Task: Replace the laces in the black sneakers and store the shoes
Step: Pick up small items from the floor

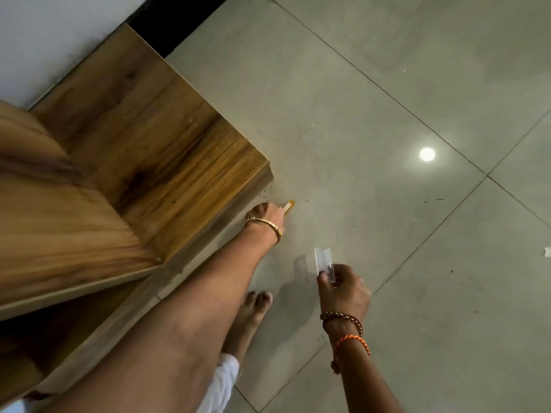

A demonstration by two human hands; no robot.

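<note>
No sneakers or laces show in this view. My left hand (269,214), with a gold bracelet on the wrist, reaches down to the floor by the corner of a wooden cabinet (155,144) and touches a small orange-and-white piece (289,205); whether it grips the piece I cannot tell. My right hand (343,289), with braided wristbands, hangs above the floor and pinches a small clear plastic wrapper (324,260) between thumb and fingers.
The floor is large grey tiles (387,99) with a ceiling light's reflection (427,154). My bare foot (252,317) stands beside the cabinet's base. A white scrap (547,251) lies at the right edge. A white wall (44,34) rises behind the cabinet.
</note>
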